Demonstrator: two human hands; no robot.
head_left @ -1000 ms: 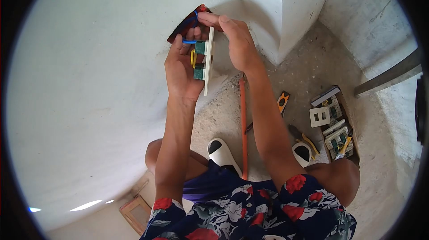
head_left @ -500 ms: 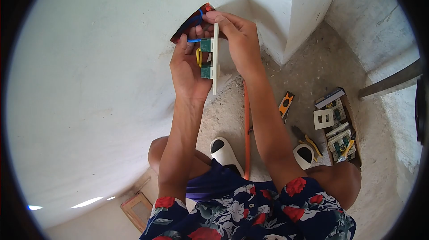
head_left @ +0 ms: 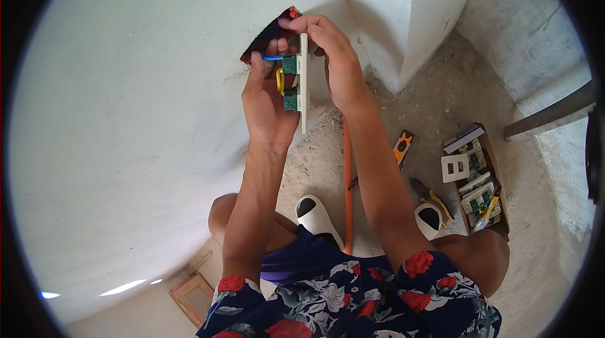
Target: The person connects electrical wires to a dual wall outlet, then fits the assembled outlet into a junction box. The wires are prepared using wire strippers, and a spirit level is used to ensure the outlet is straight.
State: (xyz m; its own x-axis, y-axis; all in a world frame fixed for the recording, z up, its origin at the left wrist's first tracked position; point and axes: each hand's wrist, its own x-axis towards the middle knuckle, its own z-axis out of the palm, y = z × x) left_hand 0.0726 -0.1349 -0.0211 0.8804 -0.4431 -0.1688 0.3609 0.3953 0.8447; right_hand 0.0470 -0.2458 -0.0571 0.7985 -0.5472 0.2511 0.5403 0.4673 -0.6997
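Note:
My left hand (head_left: 268,108) is closed round the back of a wall socket (head_left: 304,92), a cream faceplate with green modules seen edge-on. Its thumb lies by a blue wire (head_left: 272,57) running from the upper module towards the wall box. A yellow wire (head_left: 280,81) loops between the modules. My right hand (head_left: 337,51) is beyond the top of the plate, fingers apart, its fingertips at the mouth of the red wall box (head_left: 265,39). The plate partly hides the fingers, and I see nothing held in them. More wire inside the box is in shadow.
A cardboard box (head_left: 498,177) on the floor at right holds several sockets, with a white cover plate (head_left: 455,168) at its edge. Pliers (head_left: 435,202) and an orange-and-black tool (head_left: 402,148) lie nearby. An orange conduit (head_left: 348,180) runs between my feet.
My right hand has shifted slightly up and left, its fingers straighter at the box's edge. The blue wire inside sits deeper in shadow. My left hand and the socket have barely moved.

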